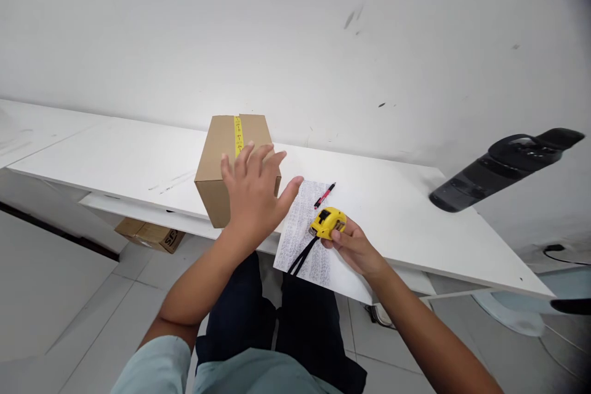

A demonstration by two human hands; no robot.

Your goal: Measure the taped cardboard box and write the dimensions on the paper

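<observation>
My right hand [353, 245] is closed around a yellow tape measure [329, 221] with a black wrist strap hanging from it. The tape measure is held above a sheet of paper [295, 240] covered with dense writing. Fingers spread, my left hand [258, 188] hovers in front of a brown cardboard box [215, 154] and hides part of it; whether it touches the box I cannot tell. A strip of yellow printed tape [239, 134] runs over the box top. A red and black pen [325, 196] lies at the upper right of the paper.
The long white table [369, 178] stands against a white wall. At its right end is a dark bottle [484, 175]. Below the tabletop on the left, another cardboard box [150, 234] sits near the floor. A black plug with a cable [554, 248] is at the far right.
</observation>
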